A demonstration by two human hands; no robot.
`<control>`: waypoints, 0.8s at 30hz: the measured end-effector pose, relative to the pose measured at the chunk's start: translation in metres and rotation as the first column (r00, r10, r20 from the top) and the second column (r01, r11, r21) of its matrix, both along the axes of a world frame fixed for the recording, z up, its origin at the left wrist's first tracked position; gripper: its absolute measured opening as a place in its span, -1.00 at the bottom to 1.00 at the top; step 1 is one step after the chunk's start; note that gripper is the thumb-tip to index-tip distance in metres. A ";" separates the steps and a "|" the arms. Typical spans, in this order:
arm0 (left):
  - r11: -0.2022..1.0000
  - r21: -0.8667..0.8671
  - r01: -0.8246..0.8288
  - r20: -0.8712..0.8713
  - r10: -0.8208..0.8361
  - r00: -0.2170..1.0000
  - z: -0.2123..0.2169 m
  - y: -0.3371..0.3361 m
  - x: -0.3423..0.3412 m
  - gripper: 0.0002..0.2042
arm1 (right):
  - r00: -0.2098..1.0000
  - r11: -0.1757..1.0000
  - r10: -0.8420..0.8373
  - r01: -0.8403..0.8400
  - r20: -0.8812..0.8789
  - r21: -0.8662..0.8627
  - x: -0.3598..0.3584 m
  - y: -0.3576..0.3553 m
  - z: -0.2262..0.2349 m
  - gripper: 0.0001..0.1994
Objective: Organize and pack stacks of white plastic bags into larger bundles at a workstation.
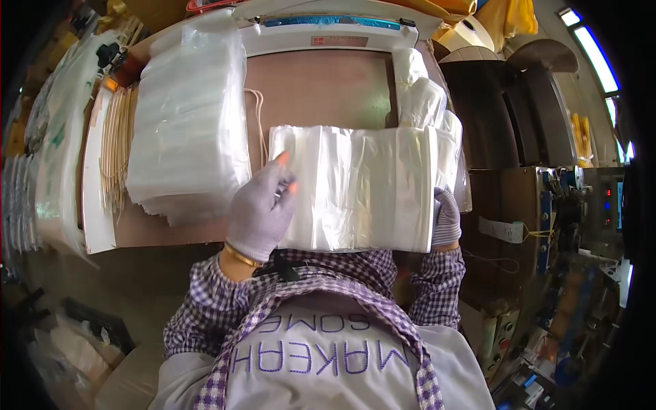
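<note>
Clear plastic bundle: at my desk's near edge, likely so I can reach both ends.
Left hand: my gloved fingers curl at its left side; I can't tell whether they pinch it.
Right hand: grasping its right side, probably to steady it.
Plastic stack: on my left, probably for easy reach.
</note>
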State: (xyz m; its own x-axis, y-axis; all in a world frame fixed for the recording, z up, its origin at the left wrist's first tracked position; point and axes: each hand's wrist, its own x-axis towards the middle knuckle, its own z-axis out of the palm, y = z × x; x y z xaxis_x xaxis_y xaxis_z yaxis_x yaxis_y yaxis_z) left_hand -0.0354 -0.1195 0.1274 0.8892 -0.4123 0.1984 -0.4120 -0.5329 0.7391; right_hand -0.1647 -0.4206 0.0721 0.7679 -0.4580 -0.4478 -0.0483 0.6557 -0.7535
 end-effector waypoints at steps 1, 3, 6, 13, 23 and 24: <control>0.995 0.087 0.041 -0.211 -0.022 0.977 0.010 -0.009 0.000 -0.54 | 1.000 1.000 -0.011 0.011 -0.002 -0.003 0.000 -0.001 0.000 -0.72; 0.948 0.313 0.065 -0.233 0.010 0.972 0.011 -0.028 0.014 -0.60 | 1.000 1.000 -0.008 0.008 -0.004 -0.017 -0.006 -0.009 -0.010 -0.69; 0.918 0.396 -0.013 0.011 0.009 1.000 -0.007 -0.043 0.030 -0.64 | 0.999 0.999 -0.045 0.044 -0.018 -0.025 -0.001 0.002 0.002 -0.65; 0.839 0.305 0.452 0.507 -0.544 0.669 -0.005 -0.095 0.004 -0.77 | 0.994 0.978 -0.015 -0.009 -0.112 -0.206 -0.001 -0.003 -0.003 -0.77; 0.616 0.604 0.506 0.031 -0.653 0.757 -0.042 -0.086 -0.019 -0.35 | 0.978 0.475 -0.180 -0.008 -0.106 -0.880 0.000 0.009 0.013 -0.49; 0.574 0.623 0.531 -0.019 -0.668 0.744 -0.036 -0.085 -0.019 -0.35 | 0.979 0.475 -0.177 -0.004 -0.099 -0.880 0.006 0.018 0.023 -0.49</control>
State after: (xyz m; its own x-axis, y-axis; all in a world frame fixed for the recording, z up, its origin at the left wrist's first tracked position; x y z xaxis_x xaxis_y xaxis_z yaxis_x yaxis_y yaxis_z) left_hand -0.0541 -0.2043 0.0911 0.3616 -0.9248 -0.1182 -0.8894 -0.3802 0.2537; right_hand -0.1584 -0.4025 0.0950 0.6629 -0.7392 0.1187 -0.2024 -0.3296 -0.9222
